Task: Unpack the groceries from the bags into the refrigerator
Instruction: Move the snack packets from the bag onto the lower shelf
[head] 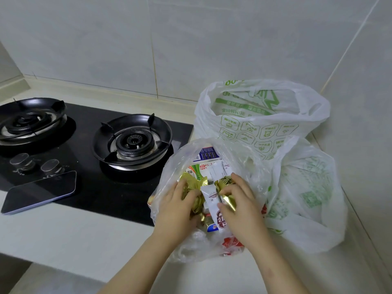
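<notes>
Pale tiled walls (191, 39) meet in a corner at the right, above a cream counter (74, 230). A black glass gas stove (84, 166) with two burners and two knobs is set into it. A phone (40, 192) lies on the stove's front edge.

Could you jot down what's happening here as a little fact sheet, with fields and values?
place: kitchen counter beside a gas stove
left hand: gripping a gold packet inside the clear bag
right hand: gripping another gold packet in the same bag
also in bag: milk cartons, white sachet
behind: two white bags with green print
on stove: phone, lying flat
</notes>
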`<state>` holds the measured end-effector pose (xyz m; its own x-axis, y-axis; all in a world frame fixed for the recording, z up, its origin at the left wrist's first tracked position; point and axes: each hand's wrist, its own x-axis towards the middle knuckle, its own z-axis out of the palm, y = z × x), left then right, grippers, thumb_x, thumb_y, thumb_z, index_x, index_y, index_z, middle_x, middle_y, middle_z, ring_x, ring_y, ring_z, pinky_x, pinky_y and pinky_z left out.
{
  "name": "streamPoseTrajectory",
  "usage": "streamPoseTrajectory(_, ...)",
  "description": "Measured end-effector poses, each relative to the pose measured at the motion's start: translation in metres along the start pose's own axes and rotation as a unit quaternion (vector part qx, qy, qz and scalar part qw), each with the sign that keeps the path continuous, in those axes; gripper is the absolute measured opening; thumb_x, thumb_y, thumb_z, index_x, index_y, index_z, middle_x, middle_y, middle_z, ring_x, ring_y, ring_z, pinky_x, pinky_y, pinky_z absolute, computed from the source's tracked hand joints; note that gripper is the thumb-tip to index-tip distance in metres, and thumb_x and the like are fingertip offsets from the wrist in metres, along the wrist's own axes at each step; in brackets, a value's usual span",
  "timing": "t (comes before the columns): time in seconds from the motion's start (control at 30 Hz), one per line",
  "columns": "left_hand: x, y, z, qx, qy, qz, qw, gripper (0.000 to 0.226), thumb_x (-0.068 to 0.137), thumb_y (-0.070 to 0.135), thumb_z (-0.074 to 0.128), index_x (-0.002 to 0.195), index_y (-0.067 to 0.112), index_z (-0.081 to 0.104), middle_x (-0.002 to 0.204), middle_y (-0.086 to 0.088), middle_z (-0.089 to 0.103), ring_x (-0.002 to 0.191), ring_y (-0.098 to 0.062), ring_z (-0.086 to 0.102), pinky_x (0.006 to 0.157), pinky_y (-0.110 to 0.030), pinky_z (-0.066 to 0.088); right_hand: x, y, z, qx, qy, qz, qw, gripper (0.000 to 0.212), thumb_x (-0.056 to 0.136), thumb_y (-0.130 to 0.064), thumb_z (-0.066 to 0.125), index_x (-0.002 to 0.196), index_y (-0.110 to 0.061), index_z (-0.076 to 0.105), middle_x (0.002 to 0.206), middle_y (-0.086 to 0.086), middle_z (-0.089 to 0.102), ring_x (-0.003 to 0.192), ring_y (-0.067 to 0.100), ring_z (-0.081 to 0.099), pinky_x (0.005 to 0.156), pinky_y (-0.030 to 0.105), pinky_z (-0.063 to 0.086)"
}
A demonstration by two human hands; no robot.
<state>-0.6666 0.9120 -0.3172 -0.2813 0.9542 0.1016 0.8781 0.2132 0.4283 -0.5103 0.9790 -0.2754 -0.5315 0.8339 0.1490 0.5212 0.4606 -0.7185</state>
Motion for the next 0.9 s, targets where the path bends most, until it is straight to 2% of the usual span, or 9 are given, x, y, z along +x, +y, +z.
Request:
streamPoseTrajectory(0.1,0.000,0.004,-0.002,0.019,0.001,-0.005,1.000,0.059,0.077,0.033,0.065,0.133,0.032,0.045,0.153,-0.005,0.023,0.136,-0.031,0.027,0.109,-0.042,0.029,-0.002,-0.002,-0.001,0.037,-0.043,0.067,0.996,0.020,0.080,-0.026,0.070,0.070,-0.023,0.054,0.147,-0.019,0.022,0.140,0.001,0.017,0.099,0.016,0.020)
streamPoseTrajectory(0.23,0.001,0.008,-0.009,0.063,-0.021,-0.026,0.997,0.062,0.086,0.038,0.059,0.141,0.031,0.030,0.148,0.001,0.025,0.129,-0.025,0.034,0.105,-0.030,0.028,0.003,0.000,-0.001,0.066,0.030,0.085,0.994,0.028,0.080,-0.016,0.071,0.061,-0.016,0.050,0.130,-0.014,0.041,0.121,0.000,0.038,0.079,-0.002,0.023)
streamPoseTrajectory(0.3,0.003,0.008,-0.013,0.078,-0.027,-0.024,0.996,0.061,0.088,0.041,0.056,0.141,0.030,0.029,0.142,0.000,0.034,0.125,-0.023,0.038,0.102,-0.028,0.030,0.006,0.000,0.002,0.068,0.054,0.085,0.993,0.027,0.076,-0.008,0.071,0.073,-0.019,0.046,0.116,-0.005,0.049,0.110,0.010,0.047,0.075,-0.001,0.030)
streamPoseTrajectory(0.37,0.004,0.008,-0.015,0.081,-0.027,-0.022,0.996,0.060,0.089,0.042,0.055,0.141,0.029,0.029,0.138,0.000,0.039,0.123,-0.023,0.041,0.100,-0.028,0.032,0.008,-0.002,0.005,0.069,0.054,0.096,0.992,0.035,0.074,-0.006,0.069,0.092,-0.024,0.045,0.109,-0.005,0.048,0.103,0.015,0.049,0.071,0.011,0.034)
streamPoseTrajectory(0.47,0.002,0.009,-0.016,0.048,-0.020,-0.033,0.998,0.059,0.089,0.039,0.056,0.141,0.029,0.030,0.133,0.001,0.045,0.119,-0.021,0.043,0.096,-0.027,0.036,0.008,0.000,0.010,0.002,0.014,0.086,0.996,0.061,0.078,-0.010,0.065,0.131,-0.025,0.039,0.136,-0.006,0.037,0.126,0.015,0.038,0.093,0.023,0.036)
streamPoseTrajectory(0.53,0.001,0.011,-0.017,0.032,-0.013,-0.038,0.999,0.058,0.090,0.038,0.056,0.140,0.029,0.030,0.131,0.001,0.046,0.118,-0.019,0.045,0.094,-0.027,0.038,0.007,0.002,0.012,-0.022,-0.009,0.076,0.997,0.063,0.082,-0.010,0.060,0.137,-0.029,0.036,0.151,-0.005,0.019,0.139,0.016,0.022,0.108,0.034,0.032)
streamPoseTrajectory(0.6,0.000,0.012,-0.019,-0.004,-0.005,-0.053,0.999,0.057,0.090,0.037,0.056,0.139,0.028,0.030,0.130,0.001,0.047,0.117,-0.019,0.047,0.093,-0.028,0.041,0.006,0.001,0.012,-0.023,-0.008,0.078,0.997,0.056,0.085,-0.010,0.057,0.134,-0.030,0.040,0.152,-0.006,0.017,0.139,0.017,0.023,0.108,0.037,0.034)
streamPoseTrajectory(0.73,-0.002,0.016,-0.028,-0.112,0.025,-0.083,0.990,0.057,0.089,0.032,0.058,0.140,0.026,0.031,0.132,0.000,0.046,0.113,-0.018,0.051,0.092,-0.030,0.044,0.006,0.000,0.012,-0.013,0.012,0.048,0.999,0.043,0.087,-0.011,0.056,0.126,-0.027,0.047,0.136,-0.007,0.037,0.127,0.016,0.039,0.099,0.030,0.040)
streamPoseTrajectory(0.9,-0.008,0.023,-0.038,-0.210,0.103,-0.042,0.971,0.057,0.088,0.034,0.060,0.138,0.030,0.032,0.115,0.008,0.058,0.098,-0.009,0.058,0.084,-0.029,0.048,0.008,-0.006,0.003,0.040,-0.007,0.053,0.998,0.053,0.090,-0.008,0.055,0.135,-0.032,0.040,0.124,-0.012,0.040,0.107,0.000,0.039,0.086,0.008,0.029)
